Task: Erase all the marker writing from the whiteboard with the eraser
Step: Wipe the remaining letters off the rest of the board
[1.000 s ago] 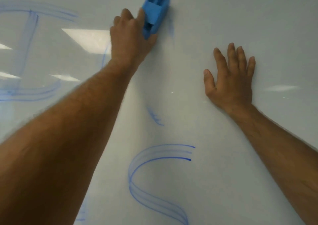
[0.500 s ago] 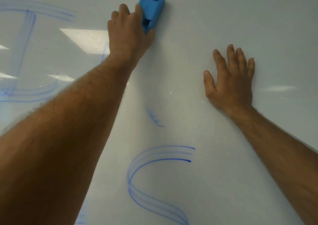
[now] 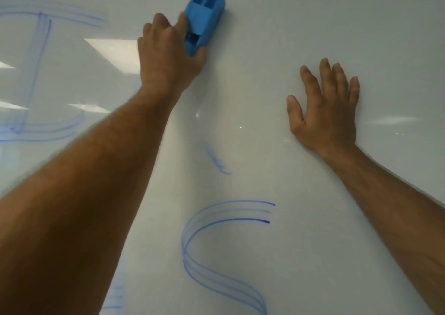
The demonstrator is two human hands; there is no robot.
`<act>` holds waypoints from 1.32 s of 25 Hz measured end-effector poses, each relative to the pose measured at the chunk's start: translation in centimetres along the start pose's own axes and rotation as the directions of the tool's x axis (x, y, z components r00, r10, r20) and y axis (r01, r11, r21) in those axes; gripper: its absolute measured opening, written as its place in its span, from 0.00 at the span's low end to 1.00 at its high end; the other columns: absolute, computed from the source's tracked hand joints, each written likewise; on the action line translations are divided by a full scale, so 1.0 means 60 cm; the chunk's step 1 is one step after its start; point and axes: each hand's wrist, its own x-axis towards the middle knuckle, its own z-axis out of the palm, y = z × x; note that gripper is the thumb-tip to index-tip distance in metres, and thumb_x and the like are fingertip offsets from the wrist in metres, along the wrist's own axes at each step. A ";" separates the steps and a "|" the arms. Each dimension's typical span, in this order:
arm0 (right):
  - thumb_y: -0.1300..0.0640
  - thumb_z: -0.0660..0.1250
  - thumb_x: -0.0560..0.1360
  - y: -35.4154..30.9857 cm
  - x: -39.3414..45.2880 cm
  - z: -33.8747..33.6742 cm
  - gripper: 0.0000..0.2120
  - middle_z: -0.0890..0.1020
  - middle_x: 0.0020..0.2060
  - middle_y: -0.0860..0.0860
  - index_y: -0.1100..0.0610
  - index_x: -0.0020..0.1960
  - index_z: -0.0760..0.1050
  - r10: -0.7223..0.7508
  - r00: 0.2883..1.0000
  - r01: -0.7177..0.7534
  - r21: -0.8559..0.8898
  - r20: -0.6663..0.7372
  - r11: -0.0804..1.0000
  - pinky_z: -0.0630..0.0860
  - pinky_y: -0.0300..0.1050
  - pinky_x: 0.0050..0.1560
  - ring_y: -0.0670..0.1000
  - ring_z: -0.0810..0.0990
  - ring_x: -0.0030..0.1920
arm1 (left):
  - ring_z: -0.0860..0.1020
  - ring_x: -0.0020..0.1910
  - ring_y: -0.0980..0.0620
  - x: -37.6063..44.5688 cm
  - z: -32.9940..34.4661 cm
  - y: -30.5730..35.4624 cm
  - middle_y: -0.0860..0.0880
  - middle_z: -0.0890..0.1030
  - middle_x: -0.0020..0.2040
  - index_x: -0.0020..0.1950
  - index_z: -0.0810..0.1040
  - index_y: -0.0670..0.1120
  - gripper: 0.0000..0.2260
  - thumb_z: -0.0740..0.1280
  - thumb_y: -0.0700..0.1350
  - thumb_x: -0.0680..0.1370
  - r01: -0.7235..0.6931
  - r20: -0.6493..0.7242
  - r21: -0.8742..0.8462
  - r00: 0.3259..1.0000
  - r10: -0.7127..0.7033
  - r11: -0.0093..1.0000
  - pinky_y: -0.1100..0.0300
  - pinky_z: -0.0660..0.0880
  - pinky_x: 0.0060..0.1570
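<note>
My left hand (image 3: 168,57) has its fingers (image 3: 181,23) clamped on the blue eraser (image 3: 204,18), pressed to the whiteboard (image 3: 337,13) near the top. My right hand (image 3: 327,112) lies flat on the board, fingers spread, holding nothing. The patch around the eraser looks clean. Plenty left: smeared S-curve (image 3: 216,254) low centre, small scribble (image 3: 218,161) above it, big faded strokes (image 3: 36,73) at left, faint marks (image 3: 115,298) bottom left. Roughly mid-task.
</note>
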 end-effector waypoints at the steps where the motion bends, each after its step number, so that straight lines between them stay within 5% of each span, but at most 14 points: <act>1: 0.41 0.52 0.80 0.000 0.000 0.001 0.32 0.61 0.79 0.62 0.55 0.79 0.63 0.001 1.000 -0.001 0.000 -0.003 1.000 0.49 0.69 0.77 0.64 0.56 0.80 | 0.72 0.60 0.40 -0.004 -0.001 -0.004 0.38 0.74 0.62 0.76 0.68 0.44 0.28 0.67 0.57 0.80 0.043 0.021 -0.023 0.999 -0.042 0.999 0.49 0.72 0.57; 4: 0.41 0.52 0.80 -0.001 0.001 0.001 0.31 0.61 0.79 0.62 0.55 0.79 0.63 -0.004 1.000 0.004 -0.002 -0.012 1.000 0.49 0.70 0.77 0.64 0.57 0.79 | 0.75 0.52 0.37 -0.043 0.001 -0.008 0.37 0.77 0.57 0.74 0.71 0.44 0.28 0.67 0.56 0.78 -0.289 -0.046 -0.124 0.957 0.286 0.949 0.46 0.74 0.52; 6: 0.41 0.52 0.80 -0.002 0.000 0.000 0.31 0.62 0.79 0.62 0.55 0.79 0.63 -0.011 1.000 0.011 0.002 -0.014 1.000 0.50 0.70 0.77 0.65 0.58 0.79 | 0.76 0.46 0.37 -0.076 0.013 -0.014 0.38 0.79 0.53 0.73 0.74 0.44 0.26 0.68 0.56 0.78 -0.604 -0.101 -0.144 0.797 0.596 0.784 0.45 0.74 0.46; 8: 0.41 0.52 0.80 -0.001 0.000 -0.001 0.31 0.61 0.79 0.62 0.55 0.79 0.63 -0.009 1.000 0.009 0.005 -0.006 1.000 0.50 0.70 0.77 0.64 0.57 0.79 | 0.75 0.43 0.40 -0.098 0.015 -0.020 0.39 0.79 0.52 0.72 0.75 0.44 0.25 0.67 0.55 0.79 -0.729 -0.084 -0.136 0.683 0.725 0.671 0.48 0.72 0.43; 10: 0.41 0.52 0.80 -0.001 -0.001 -0.001 0.31 0.61 0.79 0.62 0.55 0.79 0.63 -0.008 1.000 0.008 0.000 0.002 1.000 0.49 0.69 0.77 0.64 0.57 0.79 | 0.75 0.43 0.39 -0.107 0.011 -0.032 0.39 0.79 0.52 0.72 0.75 0.44 0.25 0.68 0.56 0.79 -0.660 -0.113 -0.137 0.751 0.650 0.739 0.47 0.73 0.42; 13: 0.41 0.52 0.80 -0.002 -0.002 -0.001 0.31 0.61 0.79 0.62 0.55 0.79 0.63 -0.006 1.000 0.006 -0.004 -0.002 1.000 0.50 0.69 0.77 0.64 0.57 0.79 | 0.76 0.47 0.39 -0.113 0.005 -0.055 0.38 0.79 0.53 0.72 0.75 0.43 0.27 0.69 0.56 0.77 -0.306 -0.119 -0.164 0.950 0.289 0.938 0.46 0.74 0.49; 15: 0.41 0.52 0.80 -0.003 -0.003 -0.001 0.31 0.61 0.79 0.62 0.55 0.79 0.63 -0.004 1.000 0.004 -0.001 -0.003 1.000 0.49 0.69 0.77 0.64 0.57 0.79 | 0.76 0.46 0.38 -0.133 0.001 -0.059 0.38 0.78 0.52 0.72 0.76 0.42 0.27 0.70 0.55 0.77 -0.254 -0.123 -0.186 0.964 0.234 0.949 0.46 0.74 0.50; 17: 0.42 0.52 0.81 -0.003 -0.004 -0.001 0.31 0.62 0.79 0.62 0.55 0.79 0.63 -0.006 1.000 0.006 0.002 -0.006 1.000 0.50 0.69 0.77 0.64 0.57 0.79 | 0.76 0.43 0.38 -0.168 -0.002 -0.055 0.38 0.79 0.50 0.71 0.77 0.41 0.26 0.70 0.54 0.77 -0.444 -0.148 -0.197 0.895 0.422 0.874 0.45 0.75 0.45; 20: 0.42 0.53 0.81 -0.003 -0.004 -0.002 0.30 0.62 0.79 0.62 0.55 0.79 0.63 -0.008 1.000 0.008 0.004 -0.009 1.000 0.50 0.69 0.77 0.64 0.58 0.79 | 0.76 0.41 0.41 -0.237 -0.010 -0.043 0.39 0.80 0.49 0.70 0.78 0.41 0.25 0.71 0.53 0.77 -0.715 -0.120 -0.275 0.689 0.715 0.642 0.49 0.71 0.42; 23: 0.42 0.54 0.81 -0.002 -0.002 -0.003 0.30 0.62 0.78 0.63 0.55 0.79 0.64 -0.005 1.000 0.005 0.001 -0.009 1.000 0.50 0.68 0.77 0.65 0.58 0.79 | 0.74 0.42 0.43 -0.270 -0.018 -0.044 0.40 0.81 0.49 0.70 0.78 0.42 0.24 0.71 0.52 0.77 -0.810 -0.091 -0.283 0.556 0.827 0.514 0.52 0.69 0.43; 25: 0.43 0.54 0.81 -0.002 -0.002 -0.004 0.30 0.62 0.78 0.63 0.56 0.78 0.64 -0.007 1.000 0.007 0.002 -0.009 1.000 0.51 0.68 0.77 0.65 0.59 0.78 | 0.75 0.43 0.43 -0.254 -0.020 -0.064 0.40 0.80 0.50 0.71 0.78 0.42 0.24 0.70 0.53 0.78 -0.785 -0.084 -0.249 0.601 0.795 0.567 0.51 0.68 0.43; 30: 0.43 0.54 0.81 -0.006 -0.007 -0.006 0.30 0.63 0.78 0.63 0.56 0.78 0.64 0.002 1.000 -0.002 0.001 -0.010 1.000 0.51 0.68 0.77 0.65 0.59 0.78 | 0.76 0.43 0.38 -0.194 -0.018 -0.098 0.38 0.79 0.52 0.71 0.76 0.42 0.26 0.68 0.55 0.78 -0.359 -0.105 -0.133 0.932 0.347 0.924 0.47 0.71 0.44; 32: 0.43 0.54 0.81 -0.008 -0.010 -0.006 0.30 0.62 0.78 0.62 0.56 0.78 0.64 0.010 1.000 -0.010 0.007 -0.005 1.000 0.51 0.67 0.78 0.65 0.59 0.78 | 0.75 0.42 0.39 -0.200 -0.016 -0.087 0.38 0.79 0.51 0.71 0.76 0.42 0.26 0.69 0.55 0.77 -0.407 -0.121 -0.178 0.913 0.390 0.896 0.46 0.73 0.43; 33: 0.42 0.54 0.80 -0.009 -0.012 -0.006 0.30 0.62 0.78 0.62 0.56 0.79 0.64 0.013 1.000 -0.013 0.011 0.001 1.000 0.50 0.68 0.78 0.65 0.59 0.79 | 0.75 0.42 0.39 -0.211 -0.015 -0.082 0.39 0.79 0.51 0.71 0.75 0.43 0.25 0.69 0.55 0.78 -0.528 -0.130 -0.209 0.850 0.511 0.823 0.46 0.73 0.42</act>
